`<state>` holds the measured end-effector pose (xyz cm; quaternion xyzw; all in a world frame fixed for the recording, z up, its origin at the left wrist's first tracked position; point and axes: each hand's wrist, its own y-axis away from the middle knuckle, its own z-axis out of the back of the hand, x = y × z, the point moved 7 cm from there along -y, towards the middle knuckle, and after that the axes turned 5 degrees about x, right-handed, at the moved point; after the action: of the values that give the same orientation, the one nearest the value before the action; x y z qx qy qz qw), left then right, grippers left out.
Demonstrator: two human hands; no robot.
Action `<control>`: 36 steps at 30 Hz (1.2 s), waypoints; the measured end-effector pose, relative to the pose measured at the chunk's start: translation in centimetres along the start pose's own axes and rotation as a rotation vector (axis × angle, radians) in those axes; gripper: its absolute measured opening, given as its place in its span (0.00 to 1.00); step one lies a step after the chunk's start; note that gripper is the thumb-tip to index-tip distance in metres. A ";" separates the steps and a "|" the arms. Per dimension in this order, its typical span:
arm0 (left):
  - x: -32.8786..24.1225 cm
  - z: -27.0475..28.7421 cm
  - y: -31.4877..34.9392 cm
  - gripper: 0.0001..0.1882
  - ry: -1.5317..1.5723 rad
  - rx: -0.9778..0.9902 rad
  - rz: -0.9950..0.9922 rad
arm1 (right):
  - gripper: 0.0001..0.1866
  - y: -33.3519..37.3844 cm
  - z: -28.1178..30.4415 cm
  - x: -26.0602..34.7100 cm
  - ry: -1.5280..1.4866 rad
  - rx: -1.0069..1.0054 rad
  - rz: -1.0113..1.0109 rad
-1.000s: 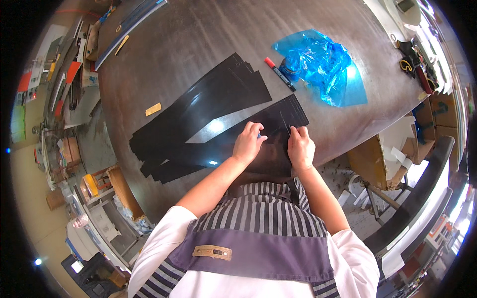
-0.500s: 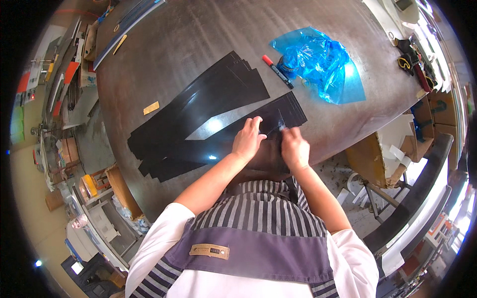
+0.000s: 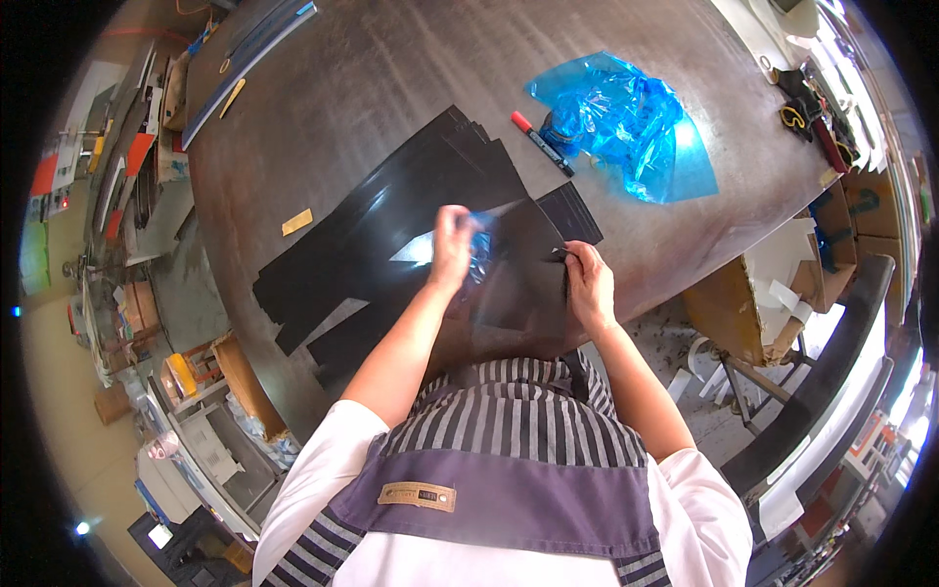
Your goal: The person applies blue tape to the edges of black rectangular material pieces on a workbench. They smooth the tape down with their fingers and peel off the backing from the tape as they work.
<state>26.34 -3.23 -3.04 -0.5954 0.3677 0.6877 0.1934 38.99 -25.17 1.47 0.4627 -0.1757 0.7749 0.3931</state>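
Several flat black sheets [image 3: 362, 220] lie overlapping on a dark table. My right hand [image 3: 591, 289] pinches the corner of one black sheet [image 3: 523, 256], with a small light spot showing by the fingertips. Over the middle of the sheets my left hand [image 3: 450, 249] is closed and blurred by motion. A strip of thin blue film [image 3: 480, 249] trails from its fingers, lying along the sheet's surface; where its lower end stops I cannot make out. Another black piece [image 3: 572, 212] shows beyond the right-hand sheet's edge.
A crumpled heap of blue film [image 3: 626, 127] lies at the far right of the table [image 3: 391, 59], beside a red-capped black marker [image 3: 543, 143]. A tan piece [image 3: 296, 222] rests at the left. Cardboard boxes [image 3: 738, 308] stand beyond the right edge.
My left hand has moved left, drawing blue film with it. My right hand has shifted slightly and now grips a sheet's corner. That sheet has swung across the others.
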 end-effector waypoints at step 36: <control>-5.7 -6.1 4.5 0.06 -0.851 0.280 -0.352 | 0.07 -2.9 0.6 -3.1 -0.075 -0.049 -0.162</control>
<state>28.52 -9.67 3.53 -0.2823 0.2386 0.7709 0.5187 42.36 -25.10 -1.18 0.4942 -0.1714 0.7183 0.4588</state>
